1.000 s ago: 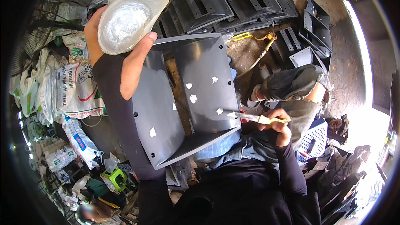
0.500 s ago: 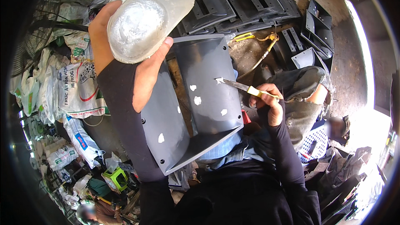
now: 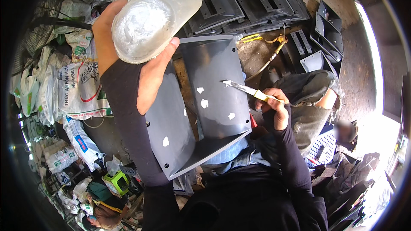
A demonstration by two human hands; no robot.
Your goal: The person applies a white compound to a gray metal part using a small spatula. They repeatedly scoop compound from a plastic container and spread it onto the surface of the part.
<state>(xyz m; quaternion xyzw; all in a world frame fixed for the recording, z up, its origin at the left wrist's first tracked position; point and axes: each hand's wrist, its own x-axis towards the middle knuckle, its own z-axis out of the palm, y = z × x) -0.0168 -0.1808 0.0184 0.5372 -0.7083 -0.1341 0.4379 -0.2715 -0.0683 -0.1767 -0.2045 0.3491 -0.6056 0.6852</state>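
My left hand (image 3: 150, 83) is closed round a translucent plastic scoop (image 3: 182, 0) with silvery-white paste (image 3: 144, 17) in its bowl. Below it, across my lap, lies a dark grey trough-like part (image 3: 209, 66) with two curved channels and corner holes. Several white paste spots (image 3: 204, 103) dot its surface. Over the right channel, my right hand (image 3: 276, 105) grips a putty knife (image 3: 245, 88) by its yellow handle. White paste sits at the blade tip, which meets the part's surface or is very close to it.
Stacked dark grey parts (image 3: 261, 0) lie on the floor ahead, with more at the right (image 3: 327, 30). A yellow-ended hose (image 3: 274, 53) runs beside my knee. White sacks (image 3: 83, 90) and a fan (image 3: 40, 13) are at left; a blue-white basket (image 3: 321, 147) stands at right. Another person (image 3: 107, 216) is at lower left.
The putty knife's blade has turned slightly in my right hand and shows a brighter face; its tip stays near the same place. My left hand still holds the scoop.
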